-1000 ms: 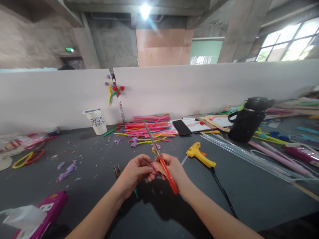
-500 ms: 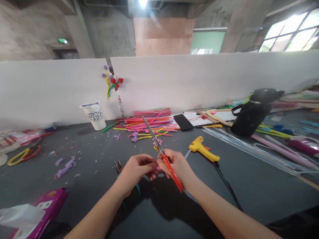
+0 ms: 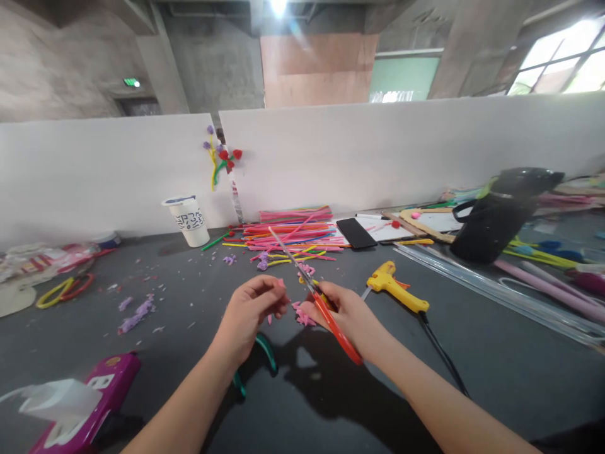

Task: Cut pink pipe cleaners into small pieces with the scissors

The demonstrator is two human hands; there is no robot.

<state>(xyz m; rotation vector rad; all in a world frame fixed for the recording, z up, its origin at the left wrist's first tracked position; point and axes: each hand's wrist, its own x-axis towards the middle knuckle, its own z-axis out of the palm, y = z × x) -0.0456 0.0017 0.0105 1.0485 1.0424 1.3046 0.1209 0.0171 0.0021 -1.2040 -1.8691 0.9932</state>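
My left hand (image 3: 253,309) is closed in a pinch, with a small pink piece (image 3: 280,283) showing at its fingertips. My right hand (image 3: 352,315) grips scissors (image 3: 334,328) with red handles, the blades pointing up and away to the left. Small pink pieces (image 3: 305,316) lie between the two hands, partly hidden by my right fingers. Under my left wrist are the teal handles of pliers (image 3: 268,354); their jaws are covered by the hand. Just beyond the scissors rests a pink curled bit (image 3: 306,270).
Colourful fuzzy sticks (image 3: 288,234) are piled at the back beside a phone (image 3: 356,233). A yellow glue gun (image 3: 397,287) lies right, before a black jug (image 3: 496,217). At left are a paper cup (image 3: 189,222), purple scraps (image 3: 137,314) and a magenta power strip (image 3: 111,381).
My hands have moved apart, the left one now showing a pink piece in its fingertips. Pink pieces now show beside my right fingers. The camera view has shifted slightly left.
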